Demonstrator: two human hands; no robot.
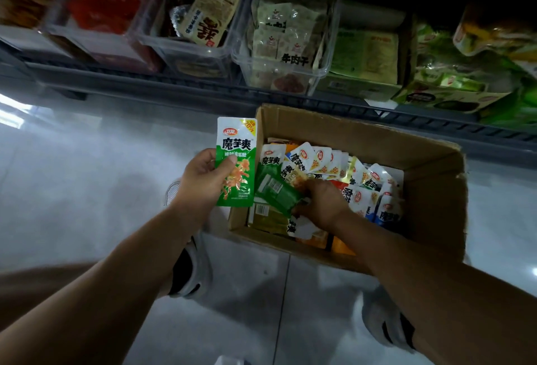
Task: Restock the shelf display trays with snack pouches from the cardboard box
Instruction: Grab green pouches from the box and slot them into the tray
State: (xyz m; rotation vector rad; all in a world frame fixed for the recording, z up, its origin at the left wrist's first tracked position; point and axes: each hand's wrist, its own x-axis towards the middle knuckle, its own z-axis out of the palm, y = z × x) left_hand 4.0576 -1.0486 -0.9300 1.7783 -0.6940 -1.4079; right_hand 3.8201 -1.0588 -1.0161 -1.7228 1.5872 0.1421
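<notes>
An open cardboard box (430, 187) stands on the floor below the shelf, filled with several loose snack pouches (328, 161) in white, green, blue and orange. My left hand (203, 178) holds a green-and-white pouch (236, 149) upright, just left of the box. Inside the box, my right hand (322, 201) grips a second green pouch (276, 190), which lies back side up and tilted. Clear plastic display trays (203, 50) on the shelf above hold other snacks.
The dark shelf edge (174, 85) runs across the view above the box. Green cartons (366, 71) and bags fill the shelf to the right. My two grey shoes (191, 265) stand on the pale tiled floor (72, 190) beside the box.
</notes>
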